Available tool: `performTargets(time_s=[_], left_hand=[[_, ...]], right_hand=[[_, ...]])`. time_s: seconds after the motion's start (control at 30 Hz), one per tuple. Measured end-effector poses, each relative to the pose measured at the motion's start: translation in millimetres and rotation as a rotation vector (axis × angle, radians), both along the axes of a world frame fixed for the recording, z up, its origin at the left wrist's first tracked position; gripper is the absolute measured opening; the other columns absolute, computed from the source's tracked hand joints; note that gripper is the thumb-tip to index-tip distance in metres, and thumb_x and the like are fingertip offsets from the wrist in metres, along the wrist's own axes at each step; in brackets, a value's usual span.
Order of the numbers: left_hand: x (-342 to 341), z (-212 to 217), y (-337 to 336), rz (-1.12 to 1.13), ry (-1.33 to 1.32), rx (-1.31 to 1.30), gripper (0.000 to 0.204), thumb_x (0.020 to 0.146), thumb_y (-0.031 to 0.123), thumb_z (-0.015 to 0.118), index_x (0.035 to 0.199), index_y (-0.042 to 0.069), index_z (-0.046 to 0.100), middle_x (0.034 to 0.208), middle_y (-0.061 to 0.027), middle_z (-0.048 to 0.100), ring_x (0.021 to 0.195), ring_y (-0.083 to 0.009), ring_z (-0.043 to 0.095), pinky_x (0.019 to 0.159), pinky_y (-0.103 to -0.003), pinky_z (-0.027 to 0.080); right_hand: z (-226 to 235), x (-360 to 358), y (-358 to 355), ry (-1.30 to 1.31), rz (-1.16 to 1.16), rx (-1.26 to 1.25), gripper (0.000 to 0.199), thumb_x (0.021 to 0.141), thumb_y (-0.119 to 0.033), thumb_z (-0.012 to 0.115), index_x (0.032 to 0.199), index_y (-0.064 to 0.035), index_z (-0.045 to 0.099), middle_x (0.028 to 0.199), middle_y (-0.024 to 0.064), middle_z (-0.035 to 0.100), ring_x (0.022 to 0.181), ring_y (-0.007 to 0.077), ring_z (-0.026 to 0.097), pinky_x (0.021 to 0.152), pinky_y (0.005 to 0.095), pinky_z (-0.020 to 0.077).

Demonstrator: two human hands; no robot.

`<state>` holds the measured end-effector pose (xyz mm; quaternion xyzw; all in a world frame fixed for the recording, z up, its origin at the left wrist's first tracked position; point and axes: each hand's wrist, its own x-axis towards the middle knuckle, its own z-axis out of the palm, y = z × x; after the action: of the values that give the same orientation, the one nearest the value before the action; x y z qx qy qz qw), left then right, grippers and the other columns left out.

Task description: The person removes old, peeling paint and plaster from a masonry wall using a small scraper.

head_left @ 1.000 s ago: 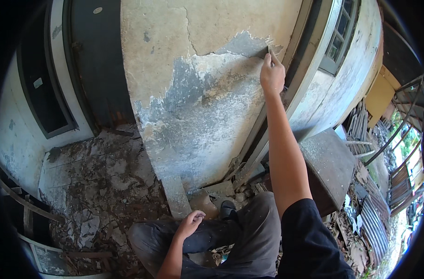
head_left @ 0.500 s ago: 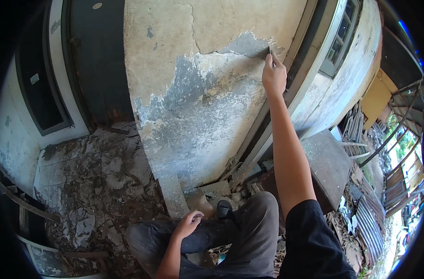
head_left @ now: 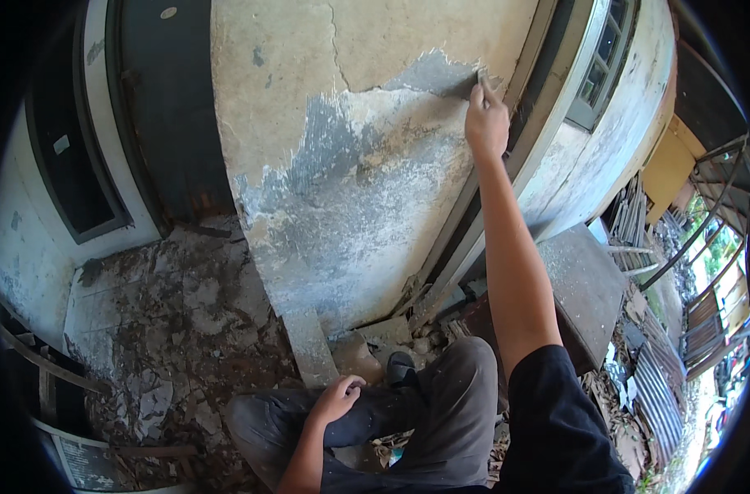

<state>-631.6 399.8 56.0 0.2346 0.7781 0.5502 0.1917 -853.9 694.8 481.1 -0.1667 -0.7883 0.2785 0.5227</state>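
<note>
My right hand (head_left: 486,122) is raised against a wall (head_left: 342,165) and is closed on a small scraper (head_left: 476,80), whose blade touches the edge of the cream paint layer. Below that edge the wall is bare grey plaster with pale patches. My left hand (head_left: 336,398) rests loosely curled on my left knee, holding nothing. I am crouched in dark trousers close to the foot of the wall.
Paint flakes and rubble (head_left: 169,329) cover the floor at left. A dark door (head_left: 169,107) stands left of the wall. A grey slab (head_left: 585,288) leans at right, with corrugated sheets (head_left: 655,387) and a window frame (head_left: 601,66) beyond.
My right hand has kept the scraper at the paint edge with only a slight shift. The left hand stays on the knee.
</note>
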Motion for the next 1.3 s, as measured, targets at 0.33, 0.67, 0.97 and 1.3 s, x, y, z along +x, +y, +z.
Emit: performTargets(time_s=[0.33,0.67,0.97,1.3], left_hand=[[6,4,1,-0.002,0.070,-0.045,0.023,0.096,0.014,0.057,0.116,0.003,0.063,0.113,-0.0145,0.063,0.105,-0.0278,0.063,0.091,-0.036,0.050],[5,-3,2,0.000,0.062,-0.067,0.024,0.095,0.017,0.057,0.117,0.009,0.063,0.114,-0.0162,0.061,0.110,-0.0332,0.061,0.095,-0.039,0.048],[6,6,0,-0.024,0.043,-0.076,0.024,0.095,0.016,0.057,0.117,0.008,0.062,0.113,-0.0149,0.062,0.109,-0.0320,0.061,0.095,-0.038,0.048],[8,0,-3,-0.021,0.082,-0.074,0.024,0.096,0.014,0.056,0.118,0.006,0.062,0.116,-0.0147,0.061,0.111,-0.0318,0.060,0.095,-0.038,0.047]], right_hand=[[0,9,-9,-0.026,0.036,-0.021,0.043,0.098,-0.048,0.046,0.133,-0.0307,0.063,0.120,0.0176,0.065,0.112,0.0325,0.062,0.096,0.0438,0.0491],[3,-1,-3,0.014,0.038,-0.057,0.042,0.099,-0.046,0.046,0.136,-0.0316,0.060,0.121,0.0196,0.064,0.113,0.0353,0.062,0.096,0.0455,0.0491],[24,12,2,-0.041,0.019,-0.003,0.043,0.098,-0.046,0.045,0.136,-0.0338,0.059,0.124,0.0164,0.065,0.119,0.0331,0.059,0.097,0.0443,0.0488],[13,5,-2,-0.080,-0.006,-0.047,0.045,0.097,-0.049,0.045,0.136,-0.0339,0.060,0.125,0.0170,0.065,0.117,0.0337,0.060,0.098,0.0455,0.0484]])
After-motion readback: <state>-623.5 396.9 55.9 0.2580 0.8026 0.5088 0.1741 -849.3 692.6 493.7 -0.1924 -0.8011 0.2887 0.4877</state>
